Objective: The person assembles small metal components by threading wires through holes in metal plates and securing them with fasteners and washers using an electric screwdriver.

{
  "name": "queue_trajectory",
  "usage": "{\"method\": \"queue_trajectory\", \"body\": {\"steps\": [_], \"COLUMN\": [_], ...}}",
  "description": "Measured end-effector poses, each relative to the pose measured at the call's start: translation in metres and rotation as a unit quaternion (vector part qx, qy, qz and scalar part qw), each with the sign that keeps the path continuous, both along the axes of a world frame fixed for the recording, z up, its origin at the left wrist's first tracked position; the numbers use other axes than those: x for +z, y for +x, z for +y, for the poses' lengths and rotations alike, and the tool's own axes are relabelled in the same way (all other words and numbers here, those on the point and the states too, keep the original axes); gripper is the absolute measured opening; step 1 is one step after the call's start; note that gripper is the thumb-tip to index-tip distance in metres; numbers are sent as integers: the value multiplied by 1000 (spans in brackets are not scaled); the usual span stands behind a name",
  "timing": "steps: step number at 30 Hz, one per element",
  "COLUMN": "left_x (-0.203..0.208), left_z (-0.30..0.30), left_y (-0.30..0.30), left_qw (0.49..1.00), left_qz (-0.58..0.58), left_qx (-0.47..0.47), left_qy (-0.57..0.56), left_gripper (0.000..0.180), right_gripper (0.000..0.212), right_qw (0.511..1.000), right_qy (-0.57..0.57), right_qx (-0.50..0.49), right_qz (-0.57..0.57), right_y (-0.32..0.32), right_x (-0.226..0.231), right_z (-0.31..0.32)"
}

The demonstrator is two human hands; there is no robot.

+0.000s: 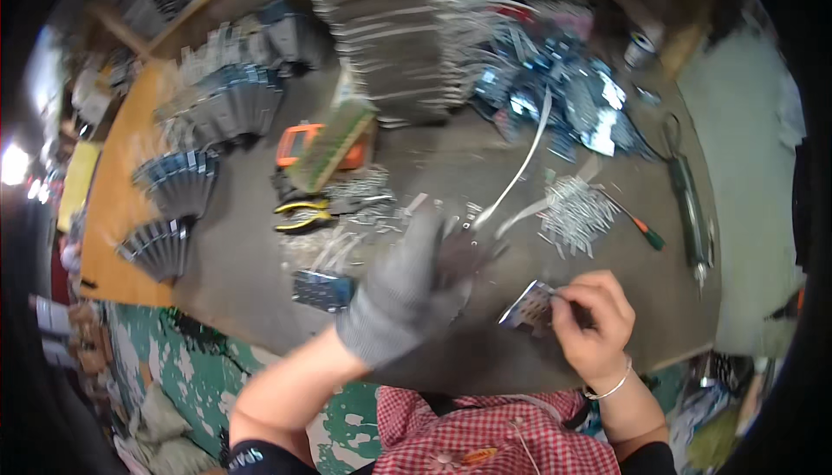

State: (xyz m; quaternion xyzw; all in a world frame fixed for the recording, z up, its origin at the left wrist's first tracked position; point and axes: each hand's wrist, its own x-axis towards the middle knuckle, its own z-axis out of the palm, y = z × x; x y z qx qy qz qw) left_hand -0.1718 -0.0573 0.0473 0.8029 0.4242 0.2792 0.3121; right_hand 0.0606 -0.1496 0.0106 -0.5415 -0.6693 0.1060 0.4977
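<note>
My left hand wears a grey knit glove and is blurred over the middle of the grey worktable; its fingers reach toward a dark piece with a long thin white strip rising from it. Whether it grips the piece I cannot tell. My right hand is bare with a bangle at the wrist. It pinches a small flat metal plate just above the table's near edge. A heap of short metal pins lies just beyond the right hand.
Fanned stacks of flat metal parts lie at the left. A tall stack of grey sheets stands at the back, shiny parts beside it. Yellow-handled pliers, an orange tool, a screwdriver and a powered driver lie around.
</note>
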Motion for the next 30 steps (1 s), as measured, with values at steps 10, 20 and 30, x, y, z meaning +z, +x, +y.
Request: {"method": "queue_trajectory", "body": {"steps": [10, 20, 30], "left_x": [-64, -62, -50], "left_z": [-110, -103, -96], "left_y": [-3, -3, 8], "left_qw": [924, 673, 788], "left_qz": [-205, -504, -420], "left_qx": [105, 137, 156], "left_qy": [-305, -523, -422], "left_gripper": [44, 63, 56], "right_gripper": [18, 14, 18], "right_qw": [995, 948, 946], "right_qy": [-54, -144, -78], "right_qx": [89, -41, 28], "right_qz": [1, -281, -314], "right_y": [0, 20, 12], "right_x": [-14, -25, -23], "right_z": [1, 47, 67]}}
